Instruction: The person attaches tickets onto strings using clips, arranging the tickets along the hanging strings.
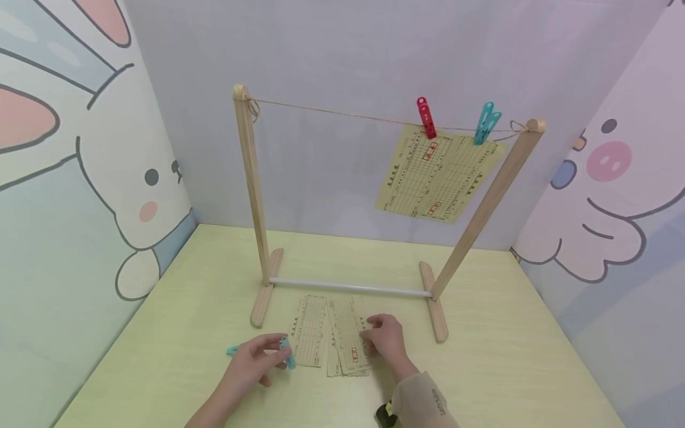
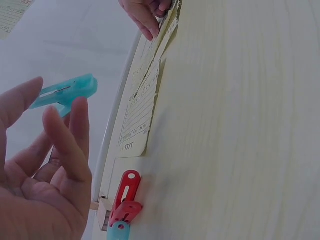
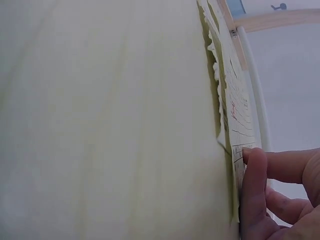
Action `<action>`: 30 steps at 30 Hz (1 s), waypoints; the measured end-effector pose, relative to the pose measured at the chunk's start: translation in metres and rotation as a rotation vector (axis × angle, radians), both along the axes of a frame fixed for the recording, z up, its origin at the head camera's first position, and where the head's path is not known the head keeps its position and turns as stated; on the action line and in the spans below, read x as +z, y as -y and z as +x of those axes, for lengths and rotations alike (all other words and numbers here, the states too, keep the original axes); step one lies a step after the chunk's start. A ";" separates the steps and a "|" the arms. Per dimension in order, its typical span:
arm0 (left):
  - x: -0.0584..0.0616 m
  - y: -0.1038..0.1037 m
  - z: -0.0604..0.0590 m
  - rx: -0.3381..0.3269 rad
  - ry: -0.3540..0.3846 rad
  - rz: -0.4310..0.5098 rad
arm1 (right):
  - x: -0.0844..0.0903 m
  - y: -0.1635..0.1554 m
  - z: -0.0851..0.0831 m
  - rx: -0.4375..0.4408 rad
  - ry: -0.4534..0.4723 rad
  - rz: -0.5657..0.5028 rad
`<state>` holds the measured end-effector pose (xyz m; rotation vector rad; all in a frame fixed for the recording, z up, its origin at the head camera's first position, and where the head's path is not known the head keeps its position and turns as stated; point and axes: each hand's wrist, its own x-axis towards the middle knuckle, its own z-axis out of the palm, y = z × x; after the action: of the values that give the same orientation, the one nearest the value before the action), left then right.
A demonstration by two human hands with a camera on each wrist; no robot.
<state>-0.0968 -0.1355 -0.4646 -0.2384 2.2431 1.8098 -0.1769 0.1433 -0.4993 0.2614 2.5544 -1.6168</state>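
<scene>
My left hand (image 1: 254,359) pinches a teal clothespin (image 1: 288,353) between thumb and fingers, above the table. In the left wrist view this clothespin (image 2: 67,92) is tilted, clear of the tabletop. At the right edge of some overlapping printed paper slips (image 1: 349,336), my right hand (image 1: 386,336) pinches the top slip with thumb and forefinger. That slip's edge (image 3: 236,145) stands slightly off the table in the right wrist view. Another printed slip (image 1: 309,330) lies just left of the pile. Beside my left hand lie a red clothespin (image 2: 125,197) and a second teal one (image 1: 232,351).
A wooden rack stands behind the slips, its left post (image 1: 251,190) and right post (image 1: 487,208) joined by a white bar (image 1: 350,288) and a string (image 1: 332,112). Printed paper (image 1: 439,175) hangs at right from red (image 1: 426,119) and teal (image 1: 486,123) clothespins.
</scene>
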 end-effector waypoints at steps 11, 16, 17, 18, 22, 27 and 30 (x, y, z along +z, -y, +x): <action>-0.003 0.000 0.000 -0.013 -0.002 0.017 | 0.007 0.003 0.000 0.056 0.007 0.079; -0.002 -0.001 0.000 -0.015 -0.012 0.023 | 0.007 0.003 0.001 0.065 0.004 0.102; -0.001 0.000 0.000 -0.015 -0.014 0.023 | 0.007 0.003 0.002 0.064 0.003 0.107; -0.001 -0.001 0.000 -0.015 -0.015 0.023 | 0.006 0.003 0.002 0.062 0.004 0.113; 0.000 -0.001 0.000 -0.017 -0.013 0.024 | 0.005 0.003 0.002 0.054 0.006 0.095; 0.002 -0.001 -0.001 -0.032 -0.026 0.027 | 0.001 0.000 0.000 0.050 -0.013 0.059; 0.004 -0.001 -0.002 -0.036 -0.033 0.030 | -0.002 -0.003 -0.001 0.062 -0.023 0.053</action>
<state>-0.0987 -0.1349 -0.4606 -0.1625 2.2252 1.8403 -0.1782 0.1464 -0.5009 0.1675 2.5982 -1.5420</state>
